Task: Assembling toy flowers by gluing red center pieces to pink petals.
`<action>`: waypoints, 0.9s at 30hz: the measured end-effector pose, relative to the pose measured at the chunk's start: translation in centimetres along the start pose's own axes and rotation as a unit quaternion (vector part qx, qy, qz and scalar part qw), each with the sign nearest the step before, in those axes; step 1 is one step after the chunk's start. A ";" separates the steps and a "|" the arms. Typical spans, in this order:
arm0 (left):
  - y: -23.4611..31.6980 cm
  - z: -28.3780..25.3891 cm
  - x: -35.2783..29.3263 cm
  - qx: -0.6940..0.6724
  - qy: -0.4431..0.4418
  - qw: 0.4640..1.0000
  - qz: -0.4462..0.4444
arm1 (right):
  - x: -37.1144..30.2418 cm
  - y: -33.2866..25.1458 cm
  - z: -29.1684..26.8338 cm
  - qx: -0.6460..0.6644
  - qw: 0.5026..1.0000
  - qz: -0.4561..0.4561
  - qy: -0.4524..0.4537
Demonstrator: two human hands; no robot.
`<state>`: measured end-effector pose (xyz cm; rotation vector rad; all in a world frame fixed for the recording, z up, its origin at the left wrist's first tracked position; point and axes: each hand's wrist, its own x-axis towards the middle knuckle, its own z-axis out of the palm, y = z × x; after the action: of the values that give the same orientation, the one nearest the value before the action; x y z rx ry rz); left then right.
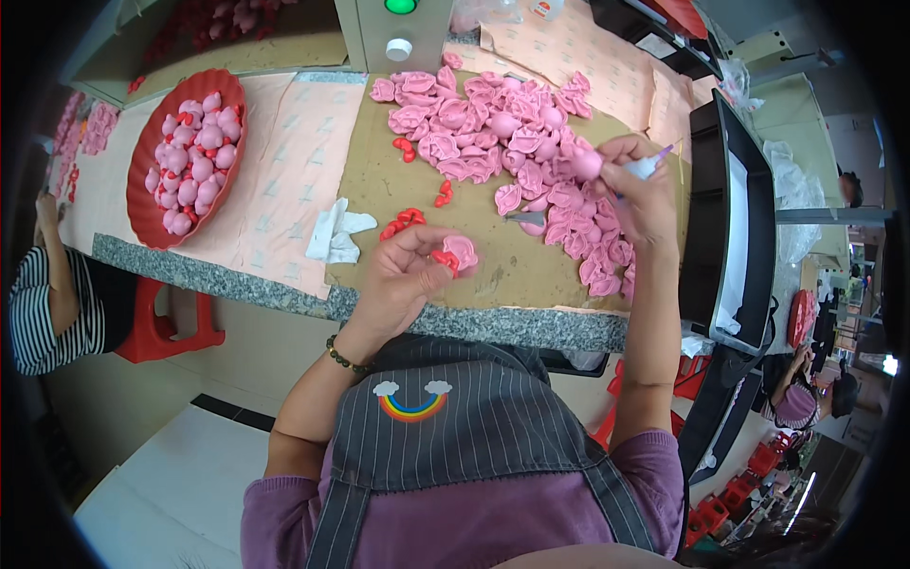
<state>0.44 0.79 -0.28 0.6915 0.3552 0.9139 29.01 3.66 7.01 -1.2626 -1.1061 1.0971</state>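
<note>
My left hand (403, 275) is closed in a pinch on a small red part (445, 260) and a pink shell-shaped piece (462, 250), held above the near edge of the brown work mat (379, 180). At the right, my right hand (643, 190) grips a small whitish squeeze bottle (645, 167) with a purple nozzle. Its fingertips reach a rounded pink piece (581, 163) at the heap's edge; whether they hold it, I cannot tell. The heap of pink moulded pieces (474, 123) spreads over the mat. Tweezers (524, 217) lie among them.
Several red parts (403, 222) lie on the mat, beside a crumpled white cloth (339, 231). A red scalloped tray (142, 204) of pink-and-red figures stands at left. A black bin (701, 218) borders the right side. A grey machine housing (403, 38) rises behind. Another person's arm (59, 275) shows far left.
</note>
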 end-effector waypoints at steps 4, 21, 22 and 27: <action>0.4 1.4 1.1 -0.130 -0.018 0.991 0.004 | -3.7 0.0 2.5 0.238 0.952 0.122 -0.152; -1.8 1.6 0.5 -0.153 0.037 0.987 0.015 | -9.4 4.0 10.7 0.294 0.939 0.174 0.037; -1.9 1.5 0.4 -0.146 0.041 0.988 0.014 | -9.4 3.9 10.8 0.294 0.939 0.176 0.037; -0.7 1.5 -0.2 -0.079 0.100 0.990 0.067 | -9.4 3.6 10.5 0.055 0.988 0.146 0.003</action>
<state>1.58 -0.29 0.36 0.4832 0.4126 1.1298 17.31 -4.12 3.40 -1.3658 -0.8595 1.3521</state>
